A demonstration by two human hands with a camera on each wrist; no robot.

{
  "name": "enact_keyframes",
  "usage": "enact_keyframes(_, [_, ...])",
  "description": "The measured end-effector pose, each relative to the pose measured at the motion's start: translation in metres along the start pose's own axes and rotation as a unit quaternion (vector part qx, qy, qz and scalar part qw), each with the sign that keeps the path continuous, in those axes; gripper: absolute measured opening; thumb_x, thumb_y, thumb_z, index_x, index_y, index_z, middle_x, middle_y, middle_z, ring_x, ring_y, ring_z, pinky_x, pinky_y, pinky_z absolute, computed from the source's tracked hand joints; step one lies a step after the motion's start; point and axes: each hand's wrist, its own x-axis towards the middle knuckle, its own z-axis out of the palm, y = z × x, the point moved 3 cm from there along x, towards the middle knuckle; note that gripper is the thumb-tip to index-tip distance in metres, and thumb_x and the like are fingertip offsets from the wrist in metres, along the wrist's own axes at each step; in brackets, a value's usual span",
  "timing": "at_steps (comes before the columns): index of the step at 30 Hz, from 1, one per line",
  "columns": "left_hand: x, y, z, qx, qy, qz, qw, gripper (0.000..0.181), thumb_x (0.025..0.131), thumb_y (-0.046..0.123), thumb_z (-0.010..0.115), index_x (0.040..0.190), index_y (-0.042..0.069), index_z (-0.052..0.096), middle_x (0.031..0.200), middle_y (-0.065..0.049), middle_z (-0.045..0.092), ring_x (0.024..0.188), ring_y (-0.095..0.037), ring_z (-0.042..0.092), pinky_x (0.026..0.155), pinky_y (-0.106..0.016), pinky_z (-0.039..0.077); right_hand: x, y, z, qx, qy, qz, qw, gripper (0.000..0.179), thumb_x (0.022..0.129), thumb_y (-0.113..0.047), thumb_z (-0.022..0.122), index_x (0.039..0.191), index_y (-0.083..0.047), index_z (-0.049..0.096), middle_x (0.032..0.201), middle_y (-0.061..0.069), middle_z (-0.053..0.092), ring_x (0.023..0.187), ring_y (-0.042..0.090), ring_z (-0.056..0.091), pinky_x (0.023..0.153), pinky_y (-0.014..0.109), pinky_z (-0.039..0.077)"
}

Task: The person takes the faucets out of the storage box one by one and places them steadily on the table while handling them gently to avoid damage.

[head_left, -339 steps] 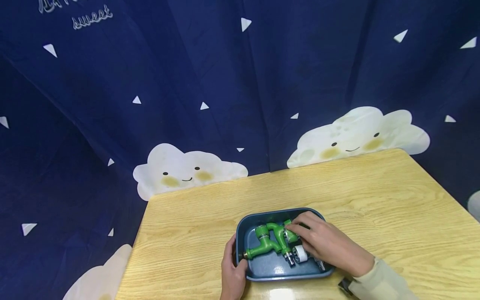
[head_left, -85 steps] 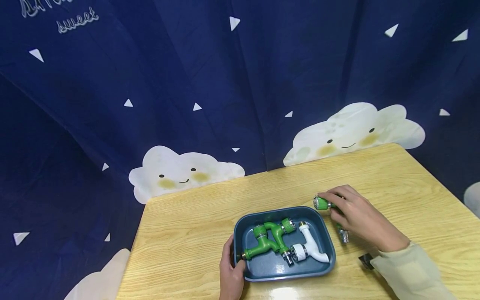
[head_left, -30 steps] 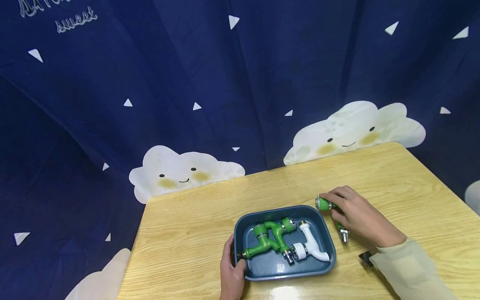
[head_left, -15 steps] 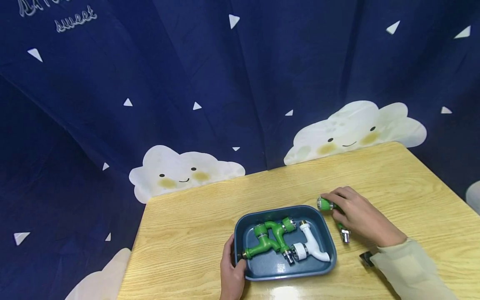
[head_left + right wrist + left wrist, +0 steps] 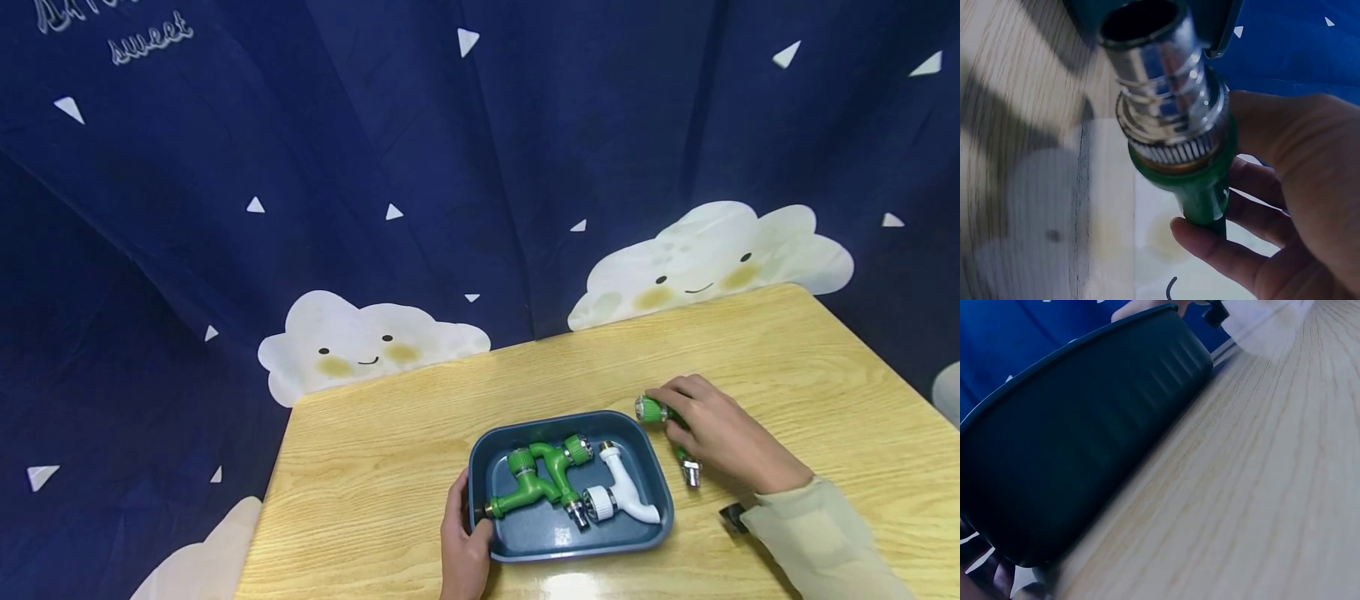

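Note:
My left hand grips the left end of a dark blue tray, thumb at the rim. In the left wrist view the tray's outer wall fills much of the picture, with dark fingers at its lower corner. Right of the tray, my right hand holds a green tap with a ribbed knob. Its chrome hose nozzle faces the right wrist camera. Inside the tray lie a green tap, another green tap with a chrome nozzle, and a white tap.
A wooden table carries the tray. Behind it hangs a dark blue curtain printed with clouds and white triangles. A small black object shows by the right sleeve.
Earlier my right hand was reaching into the tray; it has since brought a green tap out to the right, uncovering the white tap. Over the last second the held tap shifts slightly right.

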Motion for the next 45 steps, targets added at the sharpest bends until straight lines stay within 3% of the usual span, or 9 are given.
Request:
enact_keyframes(8, [0.0, 0.0, 0.0, -0.001, -0.001, -0.001, 1.0, 0.077, 0.073, -0.006, 0.052, 0.148, 0.009, 0.052, 0.151, -0.012, 0.057, 0.138, -0.024, 0.051, 0.106, -0.008, 0.036, 0.001, 0.001, 0.001, 0.007, -0.014, 0.008, 0.9998, 0.045, 0.085, -0.007, 0.075, 0.13, -0.005, 0.069, 0.121, 0.016, 0.069, 0.113, 0.034, 0.064, 0.094, 0.054, 0.056])
enact_keyframes(21, [-0.001, -0.001, -0.001, -0.009, -0.003, 0.013, 0.9999, 0.076, 0.073, -0.008, 0.051, 0.147, 0.008, 0.052, 0.149, -0.014, 0.058, 0.132, -0.017, 0.055, 0.104, -0.009, 0.038, 0.0, 0.003, 0.007, 0.005, -0.019, 0.009, 0.9998, 0.044, 0.084, -0.006, 0.074, 0.128, -0.002, 0.07, 0.117, 0.017, 0.069, 0.11, 0.035, 0.065, 0.092, 0.054, 0.057])
enact_keyframes(45, [0.0, 0.001, 0.0, -0.003, 0.0, 0.003, 1.0, 0.077, 0.072, -0.006, 0.053, 0.148, 0.009, 0.052, 0.15, -0.013, 0.057, 0.137, -0.026, 0.052, 0.105, -0.008, 0.037, 0.0, 0.006, 0.013, 0.002, -0.04, 0.024, 0.9989, 0.044, 0.084, -0.006, 0.074, 0.128, -0.001, 0.07, 0.119, 0.017, 0.069, 0.111, 0.034, 0.065, 0.094, 0.053, 0.057])
